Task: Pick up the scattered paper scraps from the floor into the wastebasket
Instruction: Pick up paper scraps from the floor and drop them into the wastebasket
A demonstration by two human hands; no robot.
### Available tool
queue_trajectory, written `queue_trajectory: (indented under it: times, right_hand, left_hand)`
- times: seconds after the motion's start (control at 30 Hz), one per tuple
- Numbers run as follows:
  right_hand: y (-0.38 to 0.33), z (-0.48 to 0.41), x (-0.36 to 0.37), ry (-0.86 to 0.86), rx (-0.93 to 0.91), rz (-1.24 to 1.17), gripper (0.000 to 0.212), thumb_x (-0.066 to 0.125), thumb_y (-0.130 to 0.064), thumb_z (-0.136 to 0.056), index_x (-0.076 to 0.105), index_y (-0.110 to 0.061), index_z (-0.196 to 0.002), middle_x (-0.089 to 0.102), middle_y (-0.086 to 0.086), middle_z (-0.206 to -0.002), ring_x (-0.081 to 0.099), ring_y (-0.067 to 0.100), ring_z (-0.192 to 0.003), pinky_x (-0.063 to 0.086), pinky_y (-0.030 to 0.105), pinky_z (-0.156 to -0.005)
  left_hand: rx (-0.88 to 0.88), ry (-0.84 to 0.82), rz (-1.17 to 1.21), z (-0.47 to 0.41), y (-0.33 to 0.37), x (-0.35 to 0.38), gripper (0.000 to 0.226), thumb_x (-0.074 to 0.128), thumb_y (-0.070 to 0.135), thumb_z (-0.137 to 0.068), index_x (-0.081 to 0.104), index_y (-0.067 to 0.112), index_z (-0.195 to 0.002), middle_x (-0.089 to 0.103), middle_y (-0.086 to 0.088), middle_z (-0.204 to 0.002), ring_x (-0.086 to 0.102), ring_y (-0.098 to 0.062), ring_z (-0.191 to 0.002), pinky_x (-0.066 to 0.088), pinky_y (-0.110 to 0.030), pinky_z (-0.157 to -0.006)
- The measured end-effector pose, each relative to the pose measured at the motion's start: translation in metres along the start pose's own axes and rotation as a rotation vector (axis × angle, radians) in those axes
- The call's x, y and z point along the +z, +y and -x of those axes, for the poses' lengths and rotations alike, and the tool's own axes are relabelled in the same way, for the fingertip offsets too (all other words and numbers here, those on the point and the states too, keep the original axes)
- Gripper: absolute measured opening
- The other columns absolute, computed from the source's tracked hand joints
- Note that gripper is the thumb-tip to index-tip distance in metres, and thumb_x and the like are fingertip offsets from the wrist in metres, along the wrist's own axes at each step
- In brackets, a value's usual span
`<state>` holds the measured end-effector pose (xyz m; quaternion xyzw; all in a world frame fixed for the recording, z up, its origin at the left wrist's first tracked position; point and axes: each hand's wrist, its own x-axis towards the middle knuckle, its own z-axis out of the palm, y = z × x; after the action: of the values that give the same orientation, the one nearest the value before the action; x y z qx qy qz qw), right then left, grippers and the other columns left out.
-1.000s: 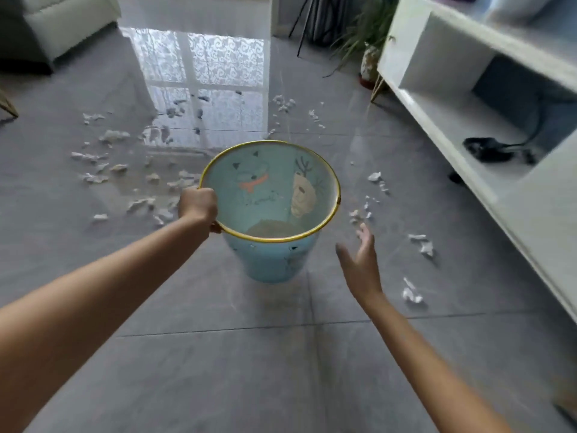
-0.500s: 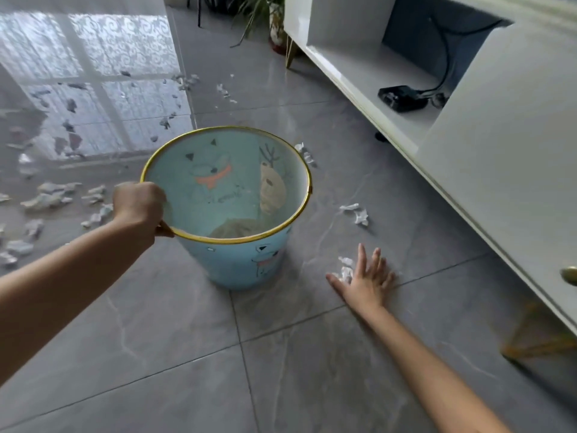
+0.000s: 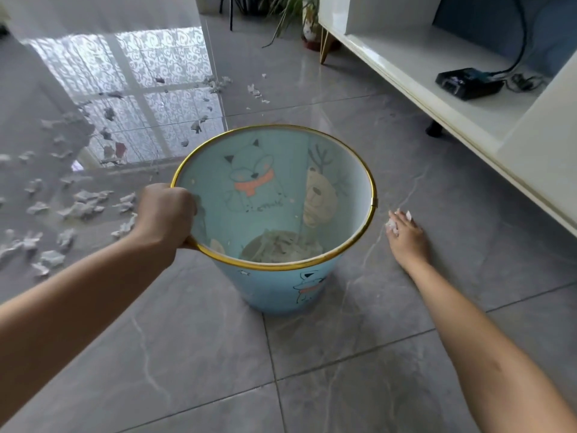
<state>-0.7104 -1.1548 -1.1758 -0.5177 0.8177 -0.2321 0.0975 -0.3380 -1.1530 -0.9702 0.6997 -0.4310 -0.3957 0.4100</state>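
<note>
I've got the left hand (image 3: 165, 214) at centre left, its fingers curled tight round the gold rim of the blue wastebasket (image 3: 271, 289), which stands on the grey tile floor (image 3: 187, 354) mid-frame. The right hand (image 3: 407, 237) is down on the tiles just right of the basket, fingers bunched together, pinching a white paper scrap (image 3: 391, 225). Loose scraps (image 3: 81, 207) litter the left edge, and a smaller scatter (image 3: 218, 84) lies at upper centre. A white shelf unit (image 3: 390, 54) runs along the upper right.

Daylight fills the room; a bright window reflection glares off the glossy floor (image 3: 327, 354) at upper left. Shadows are soft. The edges bend and blur slightly.
</note>
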Motion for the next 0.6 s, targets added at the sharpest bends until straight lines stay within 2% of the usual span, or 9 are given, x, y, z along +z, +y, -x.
queue_trajectory:
  times: [0.1,0.2,0.27,0.3,0.33,0.37,0.43,0.5,0.6]
  right_hand:
    - [-0.005,0.022,-0.005,0.150,0.008,-0.165,0.038,0.048,0.006,-0.086,0.063,-0.007,-0.119,0.056,0.011,-0.132,0.049,0.024,-0.127,0.037,0.025,-0.096]
    - [-0.021,0.034,-0.010,0.288,0.311,-0.353,0.034,0.046,0.006,-0.086,0.070,-0.006,-0.107,0.067,0.016,-0.114,0.063,0.028,-0.105,0.045,0.028,-0.079]
    - [-0.040,0.027,-0.020,0.373,0.540,-0.779,0.024,0.050,0.005,-0.087,0.070,0.001,-0.099,0.074,0.009,-0.089,0.067,0.010,-0.079,0.049,0.019,-0.071]
    - [-0.053,0.024,-0.028,0.380,0.582,-1.032,0.020,0.050,0.008,-0.087,0.069,0.005,-0.090,0.072,0.005,-0.079,0.065,0.003,-0.068,0.052,0.015,-0.075]
    - [-0.067,0.022,-0.039,0.381,0.586,-1.233,0.021,0.048,0.013,-0.087,0.066,0.003,-0.080,0.069,0.007,-0.080,0.066,0.004,-0.068,0.053,0.020,-0.083]
    - [-0.080,0.021,-0.054,0.382,0.561,-1.364,0.026,0.045,0.014,-0.088,0.062,-0.001,-0.075,0.065,0.013,-0.088,0.067,0.011,-0.078,0.052,0.027,-0.090]
    - [-0.111,0.028,-0.085,0.349,0.474,-1.461,0.027,0.044,0.011,-0.090,0.060,-0.006,-0.075,0.061,0.017,-0.100,0.065,0.024,-0.098,0.050,0.030,-0.093]
    - [-0.135,0.045,-0.112,0.359,0.338,-1.446,0.026,0.045,0.006,-0.092,0.063,-0.008,-0.080,0.064,0.014,-0.100,0.065,0.022,-0.098,0.053,0.026,-0.088]
    - [-0.170,0.075,-0.133,0.378,0.101,-1.274,0.033,0.043,0.008,-0.091,0.065,-0.014,-0.080,0.066,0.006,-0.091,0.066,0.014,-0.090,0.054,0.020,-0.080]
  left_hand:
    - [0.024,-0.014,-0.022,-0.002,0.001,0.002,0.022,0.042,-0.011,-0.077,0.048,0.005,-0.063,0.050,-0.018,-0.074,0.049,-0.031,-0.058,0.045,-0.027,-0.033]
    - [0.014,-0.023,-0.042,-0.001,0.000,-0.002,0.024,0.040,-0.010,-0.081,0.046,0.006,-0.064,0.046,-0.012,-0.065,0.046,-0.030,-0.044,0.036,-0.021,-0.023]
    - [-0.002,-0.033,-0.062,-0.002,-0.001,-0.003,0.021,0.040,-0.009,-0.081,0.046,0.005,-0.066,0.047,-0.014,-0.065,0.049,-0.029,-0.032,0.037,-0.023,-0.023]
    - [-0.010,-0.031,-0.071,-0.003,-0.002,-0.005,0.018,0.040,-0.008,-0.081,0.048,0.004,-0.069,0.048,-0.016,-0.067,0.049,-0.030,-0.032,0.039,-0.024,-0.023]
    - [-0.018,-0.033,-0.077,-0.003,-0.003,-0.007,0.015,0.040,-0.007,-0.081,0.050,0.002,-0.073,0.049,-0.017,-0.071,0.048,-0.032,-0.036,0.040,-0.025,-0.023]
    - [-0.035,-0.031,-0.090,-0.003,-0.002,-0.006,0.013,0.041,-0.006,-0.082,0.053,-0.002,-0.079,0.049,-0.017,-0.073,0.047,-0.032,-0.042,0.039,-0.024,-0.023]
    - [-0.008,-0.025,-0.135,-0.006,-0.001,-0.003,0.026,0.040,-0.004,-0.087,0.057,-0.011,-0.105,0.045,-0.014,-0.070,0.043,-0.027,-0.049,0.034,-0.018,-0.021]
    - [-0.014,-0.058,-0.185,-0.001,0.006,0.003,0.035,0.038,-0.001,-0.093,0.051,-0.012,-0.124,0.040,-0.006,-0.066,0.042,-0.019,-0.053,0.030,-0.014,-0.020]
    - [-0.044,-0.134,-0.234,0.007,0.006,0.002,0.032,0.041,0.004,-0.095,0.055,-0.008,-0.121,0.057,-0.005,-0.079,0.058,-0.019,-0.067,0.038,-0.015,-0.031]
